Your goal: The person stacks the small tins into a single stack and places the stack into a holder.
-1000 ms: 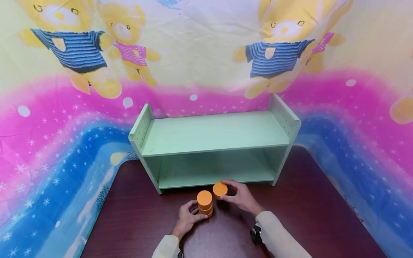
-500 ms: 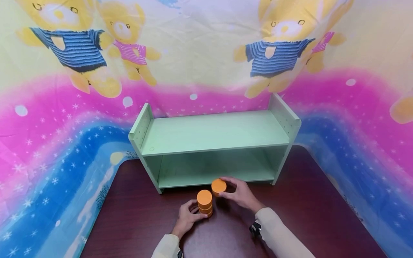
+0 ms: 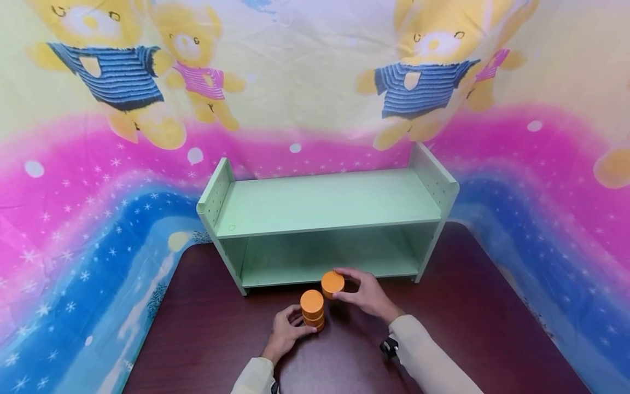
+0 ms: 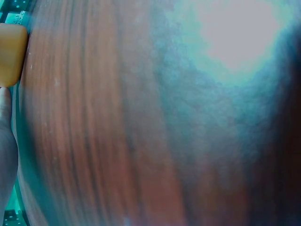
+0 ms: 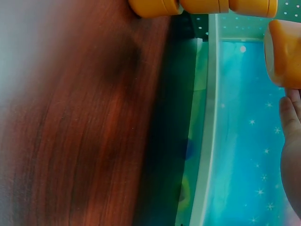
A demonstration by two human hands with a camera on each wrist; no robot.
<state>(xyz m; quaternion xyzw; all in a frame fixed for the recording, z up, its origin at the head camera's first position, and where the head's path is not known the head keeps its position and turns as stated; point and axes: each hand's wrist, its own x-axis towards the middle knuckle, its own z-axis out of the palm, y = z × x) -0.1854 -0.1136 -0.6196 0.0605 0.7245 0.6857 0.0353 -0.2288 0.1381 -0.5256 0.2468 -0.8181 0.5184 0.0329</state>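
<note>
Three short orange cylinders stand in an upright stack [image 3: 312,307] on the table, in front of the shelf. My left hand [image 3: 285,331] holds the lowest part of the stack, thumb in front and fingers at the left side. Another orange cylinder [image 3: 332,283] is pinched between the thumb and fingers of my right hand [image 3: 368,295]. It is raised off the table, just right of and behind the stack top. In the right wrist view the held cylinder [image 5: 287,54] shows a pale underside, apart from the stacked cylinders [image 5: 202,5]. The left wrist view catches only part of an orange cylinder [image 4: 10,54].
Behind the hands stands a pale green two-tier shelf [image 3: 327,202] with raised side panels. Its lower front edge is close to the right hand. The dark red-brown table [image 3: 211,328] has rounded back corners. A printed bear cloth [image 3: 295,109] hangs around it.
My right hand has shifted slightly left and away from me, carrying its orange cylinder higher and closer to the stack top. My left hand and the stack have stayed put.
</note>
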